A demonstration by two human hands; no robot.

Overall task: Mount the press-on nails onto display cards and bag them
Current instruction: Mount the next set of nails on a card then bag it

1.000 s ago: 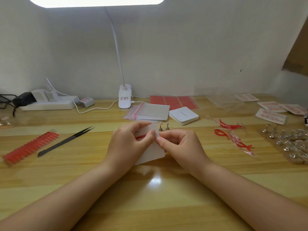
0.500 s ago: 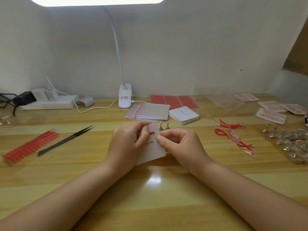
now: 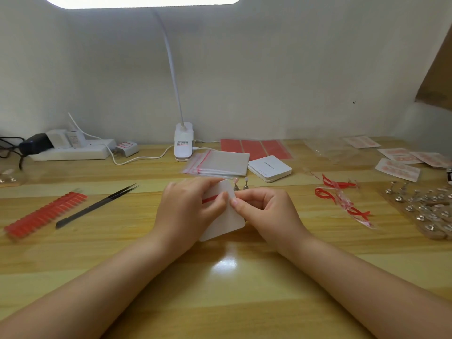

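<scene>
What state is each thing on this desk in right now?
Display card: tilted, held by both hands.
Left hand: grips the card.
Right hand: pinches the card's edge.
Tweezers: lying unused.
Lamp: on.
Bags: stacked flat.

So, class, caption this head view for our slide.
Both hands, left hand and right hand, hold a white display card above the wooden table.

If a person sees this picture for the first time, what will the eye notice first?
At the centre, the left hand and right hand hold a white rounded display card bearing a red strip. A row of red press-on nails lies far left, beside black metal tweezers.
</scene>
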